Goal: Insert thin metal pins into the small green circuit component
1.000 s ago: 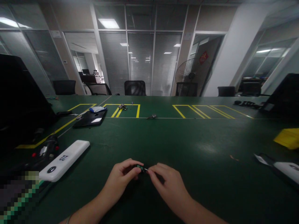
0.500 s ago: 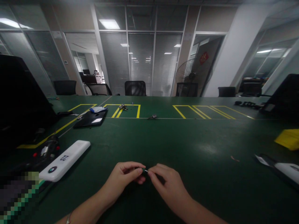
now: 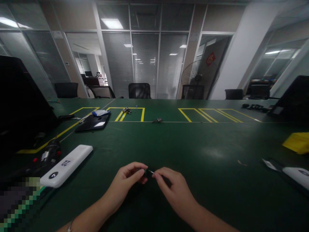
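Observation:
Between finger and thumb, my left hand (image 3: 130,175) pinches a small dark green piece (image 3: 145,172). My right hand (image 3: 172,182) grips a thin, light-coloured rod (image 3: 151,172) whose tip points toward that piece. The two hands face each other low in the middle of the view, over the green table (image 3: 135,141), with a narrow gap between their fingertips. Both held things are tiny and partly covered by fingers, so their full shapes are hidden. Whether the rod touches the green piece cannot be made out.
A white power bank (image 3: 69,166) marked 22 lies at the left beside a dark device with red knobs (image 3: 51,153). Farther back are a black tablet (image 3: 93,123) and small metal parts (image 3: 126,111). On the right are a yellow object (image 3: 296,142) and another white device (image 3: 297,176).
My left hand has moved slightly left and up, and the gap between the two hands' fingertips is wider. More of the dark rod end shows. My right hand has hardly moved.

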`<state>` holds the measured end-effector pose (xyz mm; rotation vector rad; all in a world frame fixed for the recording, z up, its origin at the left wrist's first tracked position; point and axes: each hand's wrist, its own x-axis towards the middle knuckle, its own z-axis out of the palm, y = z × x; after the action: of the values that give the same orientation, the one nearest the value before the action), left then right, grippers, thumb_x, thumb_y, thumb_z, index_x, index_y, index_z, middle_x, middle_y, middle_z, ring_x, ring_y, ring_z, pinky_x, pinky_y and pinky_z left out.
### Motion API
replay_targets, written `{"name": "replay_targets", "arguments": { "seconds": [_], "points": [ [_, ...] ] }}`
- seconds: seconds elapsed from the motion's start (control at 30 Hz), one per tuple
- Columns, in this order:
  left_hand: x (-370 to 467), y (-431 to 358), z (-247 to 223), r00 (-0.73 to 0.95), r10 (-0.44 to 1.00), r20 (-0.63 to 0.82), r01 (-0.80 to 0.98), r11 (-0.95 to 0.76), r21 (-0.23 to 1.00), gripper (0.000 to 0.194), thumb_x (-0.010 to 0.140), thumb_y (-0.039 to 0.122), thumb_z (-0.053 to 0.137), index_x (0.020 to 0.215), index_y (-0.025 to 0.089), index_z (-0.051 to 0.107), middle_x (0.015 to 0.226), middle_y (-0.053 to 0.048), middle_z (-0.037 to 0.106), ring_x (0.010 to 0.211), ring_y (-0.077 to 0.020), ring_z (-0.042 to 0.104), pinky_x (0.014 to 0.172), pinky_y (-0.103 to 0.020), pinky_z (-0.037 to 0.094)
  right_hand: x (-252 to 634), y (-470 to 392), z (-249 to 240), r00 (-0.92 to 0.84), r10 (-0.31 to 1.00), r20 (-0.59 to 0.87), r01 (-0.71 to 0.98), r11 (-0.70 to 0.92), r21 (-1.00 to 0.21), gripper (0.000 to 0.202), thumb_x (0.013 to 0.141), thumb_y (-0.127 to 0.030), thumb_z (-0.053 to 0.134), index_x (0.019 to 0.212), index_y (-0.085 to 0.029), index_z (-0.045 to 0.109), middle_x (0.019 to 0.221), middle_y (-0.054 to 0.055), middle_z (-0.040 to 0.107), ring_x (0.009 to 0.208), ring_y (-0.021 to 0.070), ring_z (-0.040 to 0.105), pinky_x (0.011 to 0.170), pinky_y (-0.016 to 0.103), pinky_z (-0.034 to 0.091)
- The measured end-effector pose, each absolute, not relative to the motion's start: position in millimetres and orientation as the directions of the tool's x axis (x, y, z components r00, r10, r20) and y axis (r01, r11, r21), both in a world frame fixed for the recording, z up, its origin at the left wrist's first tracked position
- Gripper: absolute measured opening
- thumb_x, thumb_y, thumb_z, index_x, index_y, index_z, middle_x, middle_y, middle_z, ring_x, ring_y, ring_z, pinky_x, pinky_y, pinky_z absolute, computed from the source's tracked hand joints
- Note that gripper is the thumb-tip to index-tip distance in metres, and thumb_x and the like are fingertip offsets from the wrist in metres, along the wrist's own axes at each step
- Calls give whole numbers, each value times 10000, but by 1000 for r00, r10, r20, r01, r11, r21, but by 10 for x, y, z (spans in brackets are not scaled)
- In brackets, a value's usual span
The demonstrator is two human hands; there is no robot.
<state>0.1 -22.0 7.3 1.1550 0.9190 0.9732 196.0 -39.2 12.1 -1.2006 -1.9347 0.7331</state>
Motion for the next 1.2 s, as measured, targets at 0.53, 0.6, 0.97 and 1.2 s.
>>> {"name": "replay_targets", "arguments": {
  "seconds": [0.53,0.6,0.97,1.2],
  "points": [
    [92,-364,148,562,813,153,578,-518,630,72,853,161,525,849,191,590,866,-29,602,855,-202,517,797,-339,375,1982,-352,66,-257,926,276,437,366,-822,236,936,-291,484,835,-198,676,793,13,671,751,162,618,679,249,424],
    [92,-357,174,557,820,134,579,-499,645,81,877,200,528,849,194,603,908,-35,595,883,-207,515,811,-342,380,1983,-353,62,-261,925,277,434,369,-822,237,937,-291,483,837,-198,676,795,12,673,755,160,619,683,249,423],
    [89,-355,182,548,831,96,572,-456,682,227,911,292,540,1125,255,603,1015,-46,577,964,-226,509,858,-359,388,1976,-337,60,-277,923,269,426,369,-826,264,933,-314,473,825,-192,681,770,16,669,735,160,615,678,249,431],
    [88,-398,166,476,871,119,643,-437,628,367,756,497,684,920,194,559,945,-51,562,883,-244,489,760,-350,384,2060,-230,119,-361,922,138,318,261,-911,169,867,-321,577,872,-178,666,805,7,633,764,160,577,696,256,440]
  ]
}}
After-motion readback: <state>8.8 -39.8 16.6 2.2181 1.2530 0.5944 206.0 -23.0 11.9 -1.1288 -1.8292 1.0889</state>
